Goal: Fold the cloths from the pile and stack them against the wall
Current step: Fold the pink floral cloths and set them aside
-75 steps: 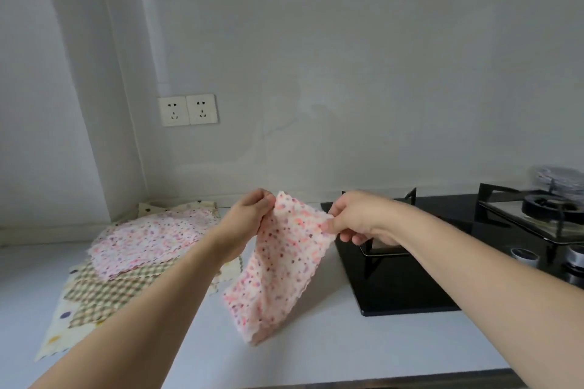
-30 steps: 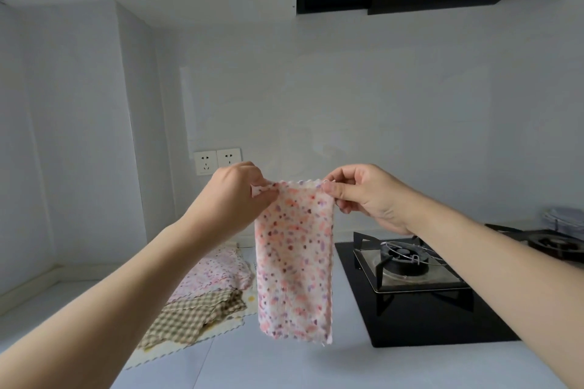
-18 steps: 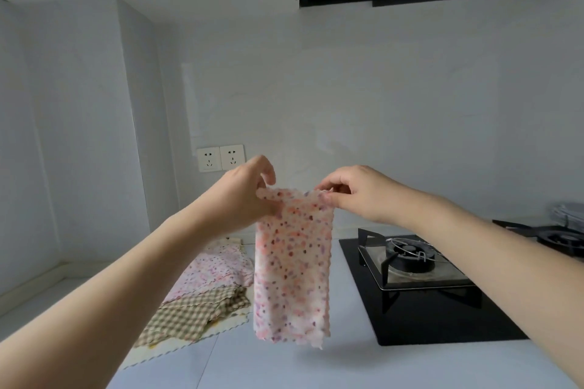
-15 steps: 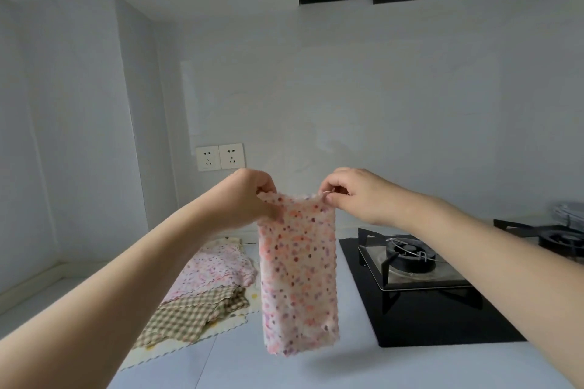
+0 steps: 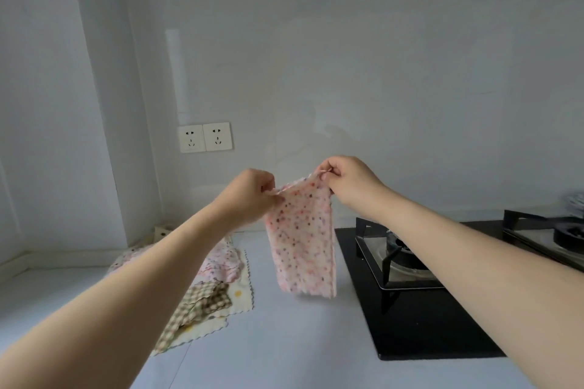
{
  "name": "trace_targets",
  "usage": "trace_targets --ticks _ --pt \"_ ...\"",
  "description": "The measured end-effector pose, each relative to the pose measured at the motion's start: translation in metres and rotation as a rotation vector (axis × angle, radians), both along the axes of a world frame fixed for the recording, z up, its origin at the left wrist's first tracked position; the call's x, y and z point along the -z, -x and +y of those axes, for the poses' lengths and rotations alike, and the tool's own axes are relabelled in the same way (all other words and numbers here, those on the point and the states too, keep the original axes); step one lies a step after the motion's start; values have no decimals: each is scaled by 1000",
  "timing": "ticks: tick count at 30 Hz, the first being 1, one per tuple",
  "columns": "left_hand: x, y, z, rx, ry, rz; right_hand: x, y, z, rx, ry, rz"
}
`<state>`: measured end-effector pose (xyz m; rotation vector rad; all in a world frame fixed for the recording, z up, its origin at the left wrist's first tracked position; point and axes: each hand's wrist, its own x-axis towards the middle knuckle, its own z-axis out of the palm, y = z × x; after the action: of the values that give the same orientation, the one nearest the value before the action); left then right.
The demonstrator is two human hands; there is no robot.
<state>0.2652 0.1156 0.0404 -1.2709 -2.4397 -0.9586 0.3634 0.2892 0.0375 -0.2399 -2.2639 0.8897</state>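
While both arms reach forward over the worktop [image 5: 284, 341], the left hand [image 5: 249, 196] and right hand [image 5: 347, 181] each pinch a top corner of the cloth [image 5: 301, 246], hanging above it. Farther left, the pile [image 5: 215, 287] lies toward the worktop's back-left corner.

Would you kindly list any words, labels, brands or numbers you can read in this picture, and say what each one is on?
None: no readable text appears anywhere in the view.
The sockets show only pin holes, no lettering.
The dotted cloth held by the left hand and right hand carries pattern only.
The pile carries pattern only.
The hob shows no visible brand.
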Motion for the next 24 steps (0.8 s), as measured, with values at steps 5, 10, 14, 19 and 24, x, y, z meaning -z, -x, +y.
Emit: trace_targets --ticks 5,10,14,19,24 --pt "23 -4 -18 0 96 336 19 -9 -6 -101 -31 -42" --pt "102 -39 -43 208 464 303 82 -52 -22 -104 -280 -540" --pt "139 -64 -62 426 793 -92 133 -76 -38 -146 -360 -871" --pt "136 -16 -47 103 366 -283 142 -66 -55 -38 -380 -731" --pt "155 43 5 -199 380 -197 169 -44 -78 11 -648 -636"
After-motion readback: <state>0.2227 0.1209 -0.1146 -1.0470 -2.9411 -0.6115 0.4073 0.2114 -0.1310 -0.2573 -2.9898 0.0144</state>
